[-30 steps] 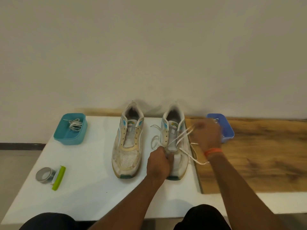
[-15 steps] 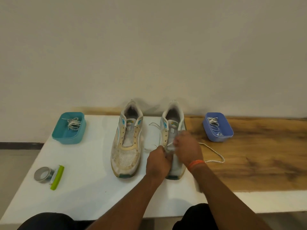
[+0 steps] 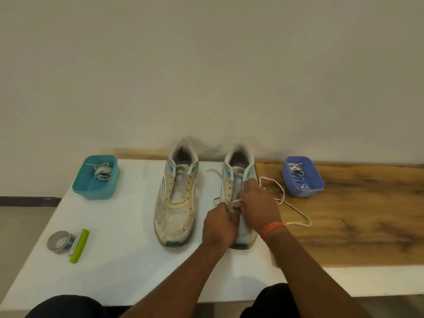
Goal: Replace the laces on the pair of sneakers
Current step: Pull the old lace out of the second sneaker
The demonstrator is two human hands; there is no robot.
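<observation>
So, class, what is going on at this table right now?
A person is lacing the right sneaker. Both hands, the left hand and right hand, pinch a white lace low on its eyelets; the loose end trails onto the wooden board. The left sneaker has no lace. A teal tub and a blue tub hold more laces.

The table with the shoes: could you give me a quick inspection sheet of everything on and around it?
Surface: white table with a wooden board on its right side.
Job's things: left shoe without a lace; right shoe with a white lace trailing onto the board; teal tub and blue tub, each holding laces.
Clutter: tape roll; green stick.
Hands: left hand and right hand both pinch the lace over the right shoe.
Cables: nothing seen.
Surroundings: plain wall.
</observation>
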